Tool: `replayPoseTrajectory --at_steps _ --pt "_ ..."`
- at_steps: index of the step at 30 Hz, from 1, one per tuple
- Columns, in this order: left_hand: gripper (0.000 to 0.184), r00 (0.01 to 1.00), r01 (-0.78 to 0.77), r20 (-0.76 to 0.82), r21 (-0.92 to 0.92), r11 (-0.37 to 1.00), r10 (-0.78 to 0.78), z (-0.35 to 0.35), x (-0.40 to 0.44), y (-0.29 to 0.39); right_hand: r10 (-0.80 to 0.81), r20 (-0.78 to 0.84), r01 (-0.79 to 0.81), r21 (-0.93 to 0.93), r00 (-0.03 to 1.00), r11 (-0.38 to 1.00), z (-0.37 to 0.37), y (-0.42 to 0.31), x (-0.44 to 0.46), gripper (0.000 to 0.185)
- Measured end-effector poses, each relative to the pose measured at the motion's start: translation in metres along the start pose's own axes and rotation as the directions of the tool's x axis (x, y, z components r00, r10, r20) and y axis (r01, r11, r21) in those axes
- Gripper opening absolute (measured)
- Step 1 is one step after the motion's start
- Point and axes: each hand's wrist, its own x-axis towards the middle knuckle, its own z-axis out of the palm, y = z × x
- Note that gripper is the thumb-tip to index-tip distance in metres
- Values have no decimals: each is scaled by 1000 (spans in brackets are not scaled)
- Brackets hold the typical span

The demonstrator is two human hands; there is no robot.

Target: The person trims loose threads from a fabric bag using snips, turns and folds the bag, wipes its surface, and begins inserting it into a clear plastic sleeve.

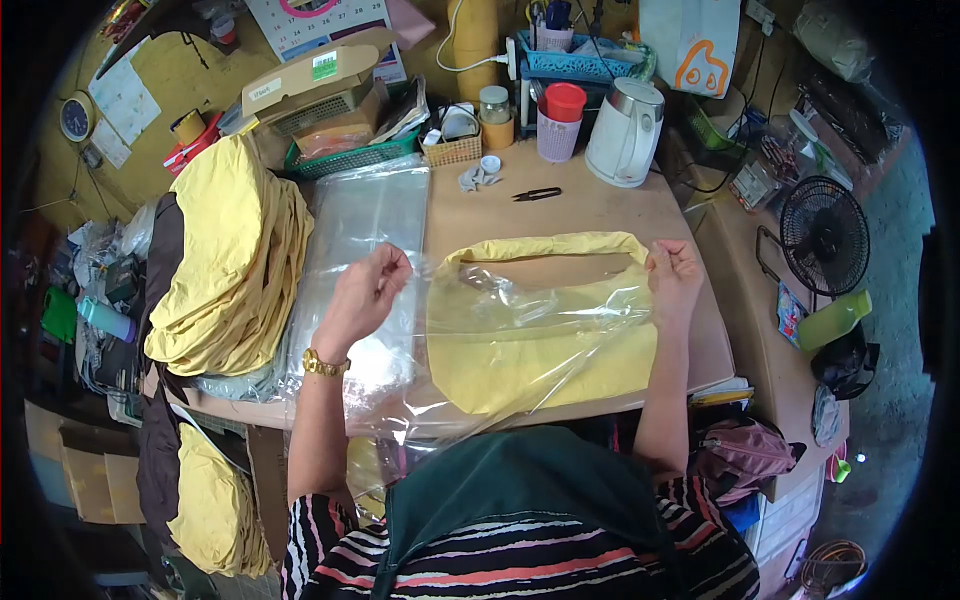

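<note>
A yellow fabric bag (530, 375) lies flat on the table, its strap arched across the far side. Over it spreads a clear plastic bag (535, 318), creased and shiny, reaching toward the table's front edge. My left hand (368, 290), with a gold watch on the wrist, is closed in a pinch at the plastic's left edge. On the other side my right hand (674, 278) pinches the plastic beside the right end of the strap. Under my left forearm lies a stack of flat clear plastic bags (370, 205).
A tall pile of yellow fabric bags (225, 270) stands on the left. Thread snips (537, 194), a white kettle (625, 135), a purple cup (557, 138) and a small basket (452, 150) are along the back. A black fan (824, 235) stands at right.
</note>
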Motion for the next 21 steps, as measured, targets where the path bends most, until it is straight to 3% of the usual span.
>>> replayPoseTrajectory --at_steps 1,2,4,6,9,10,11,12,13,15,16,17,19,20,21 --pt "18 1000 4 3 0 1000 -4 11 -4 8 4 0 -4 -1 1000 1000 4 -1 -3 1" --pt "21 980 -182 -91 -60 981 176 31 -8 24 -39 16 39 -14 999 999 11 -4 -5 2" --pt "24 922 -359 -195 -102 928 335 44 -12 33 -77 38 79 -27 996 997 21 -10 -8 5" --pt "26 957 -288 148 378 880 250 45 -10 30 -141 75 143 -22 987 990 26 -17 -10 4" --pt "29 947 -288 232 316 904 221 39 5 -19 -172 4 171 -117 985 978 0 -3 5 8" --pt "26 976 -158 161 43 987 149 35 5 -13 -171 2 170 -114 985 979 -7 0 7 8" --pt "26 976 -157 162 44 987 148 37 4 -11 -255 49 240 -538 966 808 -15 3 8 11" --pt "24 984 -90 146 -77 993 100 40 4 -9 -307 131 268 -845 943 463 -19 4 7 15" --pt "24 990 -24 132 -198 980 51 42 4 -5 -309 134 272 -844 941 462 -6 -10 1 15" --pt "35 983 -52 165 -137 989 75 51 -4 18 -574 294 529 -795 764 297 32 -38 -20 24" --pt "46 973 -77 211 -76 994 91 55 -10 26 -497 306 556 -664 812 500 51 -42 -37 31" --pt "46 974 -69 212 -76 995 84 59 -13 25 -452 402 604 -484 796 633 73 -42 -54 39" --pt "75 908 -317 350 221 922 228 66 -16 18 -423 559 663 -341 713 666 115 -37 -84 41" --pt "75 910 -314 350 227 922 224 66 -17 12 -415 607 674 -289 678 680 128 -31 -94 42" --pt "80 903 -298 395 299 907 167 65 -19 5 -415 689 777 -357 594 519 134 -4 -96 39"
